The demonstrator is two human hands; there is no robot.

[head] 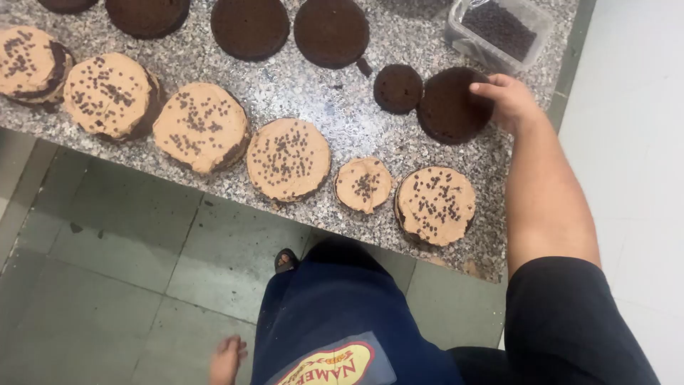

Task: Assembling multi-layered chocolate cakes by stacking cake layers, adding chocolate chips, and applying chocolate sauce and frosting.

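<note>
My right hand (pixel 509 100) grips the right edge of a plain dark round cake layer (pixel 449 107) lying on the speckled stone counter (pixel 320 93). A smaller dark layer (pixel 397 88) lies just left of it. In front of them sit a cream-topped cake sprinkled with chocolate chips (pixel 435 204) and a smaller topped one (pixel 363 184). My left hand (pixel 228 360) hangs low beside my blue apron (pixel 335 314), fingers apart and holding nothing.
More cream-topped cakes (pixel 202 127) line the counter's front edge to the left. Plain dark layers (pixel 331 32) lie along the back. A clear plastic tub of chocolate chips (pixel 499 28) stands at the back right. Below is a tiled floor (pixel 114 285) and my sandalled foot (pixel 286 260).
</note>
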